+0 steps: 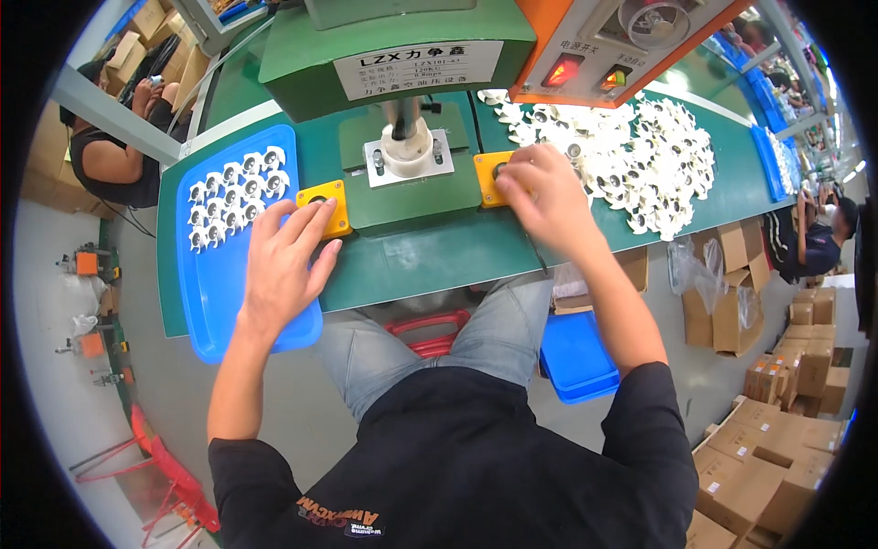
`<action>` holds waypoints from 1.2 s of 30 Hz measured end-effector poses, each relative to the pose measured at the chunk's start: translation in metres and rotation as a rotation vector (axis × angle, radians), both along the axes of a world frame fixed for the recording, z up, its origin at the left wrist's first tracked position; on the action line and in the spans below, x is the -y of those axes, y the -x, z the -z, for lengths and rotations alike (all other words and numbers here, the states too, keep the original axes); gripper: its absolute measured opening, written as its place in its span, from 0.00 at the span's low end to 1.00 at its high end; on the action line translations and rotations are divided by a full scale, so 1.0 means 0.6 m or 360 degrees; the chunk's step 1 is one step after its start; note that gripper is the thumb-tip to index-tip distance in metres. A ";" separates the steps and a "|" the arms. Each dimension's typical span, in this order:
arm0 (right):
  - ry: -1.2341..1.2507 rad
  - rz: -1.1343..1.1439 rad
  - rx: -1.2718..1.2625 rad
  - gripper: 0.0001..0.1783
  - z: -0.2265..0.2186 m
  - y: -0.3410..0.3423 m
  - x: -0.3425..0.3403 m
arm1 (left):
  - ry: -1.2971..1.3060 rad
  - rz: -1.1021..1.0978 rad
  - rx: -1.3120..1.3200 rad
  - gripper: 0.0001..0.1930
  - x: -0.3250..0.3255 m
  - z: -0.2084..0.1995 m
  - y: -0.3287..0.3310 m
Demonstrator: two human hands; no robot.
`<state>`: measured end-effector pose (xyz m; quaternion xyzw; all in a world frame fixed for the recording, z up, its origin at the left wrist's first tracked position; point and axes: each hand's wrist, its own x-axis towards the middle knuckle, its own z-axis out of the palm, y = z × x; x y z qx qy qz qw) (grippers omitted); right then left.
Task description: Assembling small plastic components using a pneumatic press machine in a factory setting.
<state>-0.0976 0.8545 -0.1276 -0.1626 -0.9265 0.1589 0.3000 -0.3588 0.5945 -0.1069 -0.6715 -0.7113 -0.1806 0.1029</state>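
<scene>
My left hand (285,265) lies with spread fingers on the left yellow button box (338,222), fingertips at its black button. Over the right yellow button box (489,190) is my right hand (551,203), its fingers bent and the thumb apart. Neither hand holds anything that I can see. Between the boxes stands a green press (402,57) with its metal rod lowered into a white round part (408,156). That part sits on a metal plate (446,168) bolted to the press base. The fingers partly hide both buttons.
Left, a blue tray (208,316) carries rows of white bladed parts (240,194). A large pile of similar parts (654,160) covers the right of the green table (430,261). An orange control box (585,55) hangs above. Blue bins (578,352) and cartons (750,457) stand below.
</scene>
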 end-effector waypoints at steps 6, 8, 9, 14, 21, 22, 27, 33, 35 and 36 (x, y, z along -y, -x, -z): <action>-0.0125 0.0414 0.0446 0.14 0.015 0.089 -0.136 | -0.0122 -0.0095 0.0129 0.26 -0.018 -0.004 -0.014; -0.0214 0.0440 0.0627 0.15 0.023 0.107 -0.164 | -0.0150 -0.0106 0.0198 0.25 -0.021 -0.009 -0.015; -0.0304 0.0461 0.0819 0.15 0.027 0.114 -0.174 | -0.0177 -0.0122 0.0278 0.25 -0.021 -0.009 -0.017; -0.0291 0.0493 0.0801 0.09 0.034 0.116 -0.178 | -0.0259 -0.0037 0.0311 0.21 -0.032 -0.017 -0.027; 0.0214 0.0554 0.0014 0.11 -0.015 0.058 -0.143 | -0.0348 0.0006 0.0428 0.23 -0.099 -0.029 -0.026; 0.0533 0.0577 -0.0090 0.12 -0.023 0.057 -0.137 | -0.0408 -0.0034 0.0624 0.24 -0.116 -0.030 -0.032; 0.1382 0.0216 -0.0614 0.13 -0.067 0.066 -0.066 | -0.0443 -0.0261 0.1297 0.30 -0.195 -0.069 -0.070; 0.1765 0.0074 -0.0566 0.11 -0.072 0.108 -0.011 | -0.0470 -0.0268 0.1015 0.25 -0.217 -0.039 -0.053; 0.1826 -0.0024 -0.0605 0.10 -0.073 0.133 0.007 | -0.0453 -0.0344 0.0800 0.24 -0.205 -0.024 -0.038; 0.1858 -0.0073 -0.0603 0.10 -0.073 0.147 0.015 | -0.0526 -0.0343 0.0741 0.23 -0.190 -0.021 -0.029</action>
